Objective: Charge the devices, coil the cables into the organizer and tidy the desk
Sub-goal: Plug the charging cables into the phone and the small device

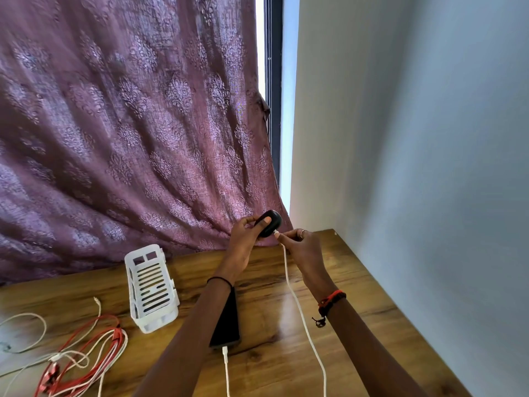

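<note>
The left hand's (243,242) fingers (265,221) are curled round one small black rounded case (272,223), thumb laid on its face, holding it up in the middle of the frame, clear of the counter (266,368) and in front of the curtain's lower edge. Touching the case's lower right side, the right hand's (305,253) fingers (284,238) pinch the plug end of one white cable (300,310), which trails down over the counter to the bottom edge of the frame. One ring (302,232) sits on a right finger, one red-and-black wristband (332,300) on the right wrist and one thin black band (219,279) on the left. Under the left forearm one dark phone (226,325) lies flat, with a second white cable (226,368) plugged into its near end. Left of the phone stands one white slotted organizer (151,287). In the lower left lies a loose tangle of red and white cables (86,353); how many are in it cannot be told. A purple patterned curtain (128,124) fills the upper left, a pale wall (415,138) the right.
</note>
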